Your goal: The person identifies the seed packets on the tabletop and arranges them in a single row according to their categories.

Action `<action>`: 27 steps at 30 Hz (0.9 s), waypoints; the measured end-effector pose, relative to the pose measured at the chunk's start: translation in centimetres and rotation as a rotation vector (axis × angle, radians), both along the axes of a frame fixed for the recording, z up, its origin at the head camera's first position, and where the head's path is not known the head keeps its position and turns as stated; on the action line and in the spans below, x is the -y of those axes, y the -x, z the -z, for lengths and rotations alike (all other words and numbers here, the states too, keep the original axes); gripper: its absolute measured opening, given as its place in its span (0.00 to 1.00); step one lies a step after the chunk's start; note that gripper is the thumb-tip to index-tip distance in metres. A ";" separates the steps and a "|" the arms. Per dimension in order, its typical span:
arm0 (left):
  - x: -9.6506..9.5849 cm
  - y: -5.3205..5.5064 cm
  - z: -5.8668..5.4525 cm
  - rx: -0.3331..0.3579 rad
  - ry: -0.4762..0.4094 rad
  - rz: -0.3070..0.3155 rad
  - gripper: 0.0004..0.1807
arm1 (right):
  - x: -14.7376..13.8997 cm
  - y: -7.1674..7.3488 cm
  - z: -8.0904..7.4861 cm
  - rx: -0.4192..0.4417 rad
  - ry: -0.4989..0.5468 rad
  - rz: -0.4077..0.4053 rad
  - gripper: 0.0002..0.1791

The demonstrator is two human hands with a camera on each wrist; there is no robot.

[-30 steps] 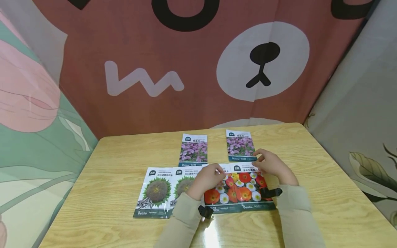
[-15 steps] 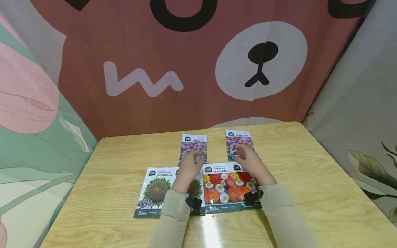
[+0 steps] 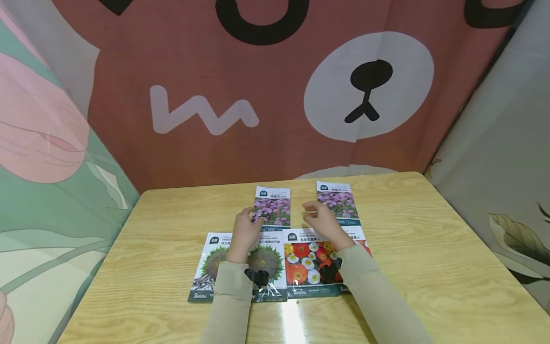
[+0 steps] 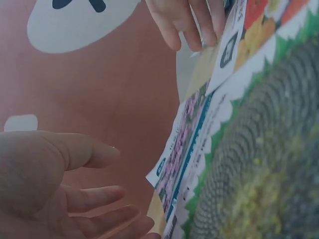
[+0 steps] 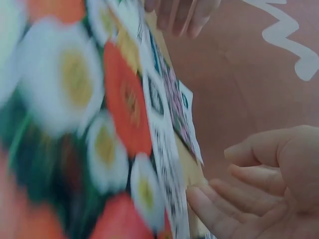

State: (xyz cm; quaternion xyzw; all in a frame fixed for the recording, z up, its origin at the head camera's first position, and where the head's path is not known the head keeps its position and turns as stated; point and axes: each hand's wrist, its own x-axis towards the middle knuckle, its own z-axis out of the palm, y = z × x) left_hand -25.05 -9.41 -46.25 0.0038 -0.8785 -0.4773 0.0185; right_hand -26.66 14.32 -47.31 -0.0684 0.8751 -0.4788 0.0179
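Note:
My left hand (image 3: 245, 233) is at the left edge of a seed packet with purple flowers (image 3: 272, 210); whether it touches the packet is unclear. In the left wrist view the left hand's fingers (image 4: 102, 199) are loosely bent around nothing. My right hand (image 3: 323, 222) hovers between that packet and a second purple-flower packet (image 3: 336, 203), above the poppy packets. Its fingers (image 5: 214, 219) are relaxed and hold nothing. In front lie two sunflower seed packets (image 3: 266, 265) and two poppy seed packets (image 3: 301, 263), side by side; my hands and sleeves partly cover them.
All packets lie flat on a light wood table (image 3: 163, 220). A brown curtain with a bear face (image 3: 275, 153) hangs behind its far edge. Patterned curtains stand at the left (image 3: 43, 200) and right (image 3: 485, 157).
Both hands have moved left. The right hand has left the right poppy packet's top corner, and the left has gone from the packets' middle to the left purple-flower packet. The packets look unmoved.

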 end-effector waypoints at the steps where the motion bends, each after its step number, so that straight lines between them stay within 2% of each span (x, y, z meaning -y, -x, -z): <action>1: 0.1 0.0 0.1 0.006 -0.007 0.000 0.29 | 0.4 0.1 -0.1 0.021 0.030 0.006 0.23; 6: -0.1 0.0 0.4 0.035 -0.022 0.001 0.30 | 2.0 0.6 -0.4 0.175 0.197 0.007 0.25; 10: -0.5 -0.1 0.6 0.065 -0.021 -0.001 0.30 | 2.7 0.8 -0.5 0.255 0.269 -0.003 0.28; 16: -0.9 -0.1 0.7 0.077 -0.027 0.016 0.31 | 2.8 1.1 -0.8 0.299 0.295 -0.013 0.28; 22: -0.9 0.1 0.8 0.074 -0.074 0.031 0.31 | 2.7 1.4 -0.8 0.309 0.383 0.010 0.27; 27: -0.8 0.1 0.8 0.108 -0.188 0.037 0.29 | 2.5 1.3 -0.6 0.312 0.406 -0.003 0.27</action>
